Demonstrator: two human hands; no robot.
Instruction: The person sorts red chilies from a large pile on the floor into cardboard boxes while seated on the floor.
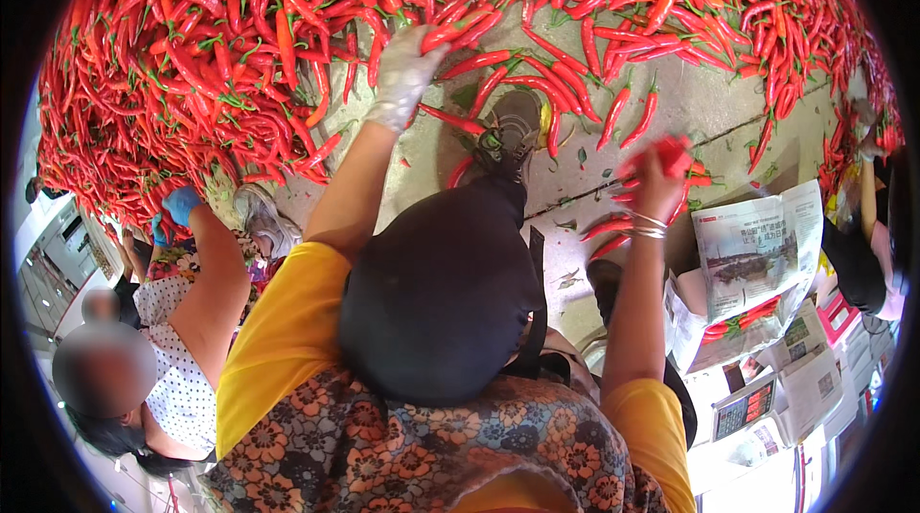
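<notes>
My left hand (407, 75), in a thin whitish glove, grips a red chili pepper or two (460, 30) at the near edge of a big heap of red chilies (194, 60) with green stems. To the right, my right hand (661, 186) is bare, with bangles (649, 227) on the wrist. It is closed around a blurred bunch of red chilies (672, 152), whose number I cannot tell. Just below it, more chilies (607, 228) lie on the floor. Between my hands, loose chilies (557, 85) lie scattered around my shoe (515, 121).
A newspaper-lined box (747, 340) holding some chilies stands at the right. Beyond it sits a digital scale (744, 409) with a lit display. At the left, a co-worker's blue-gloved hand (182, 205) reaches to the heap. Another person's arm (868, 190) shows at far right.
</notes>
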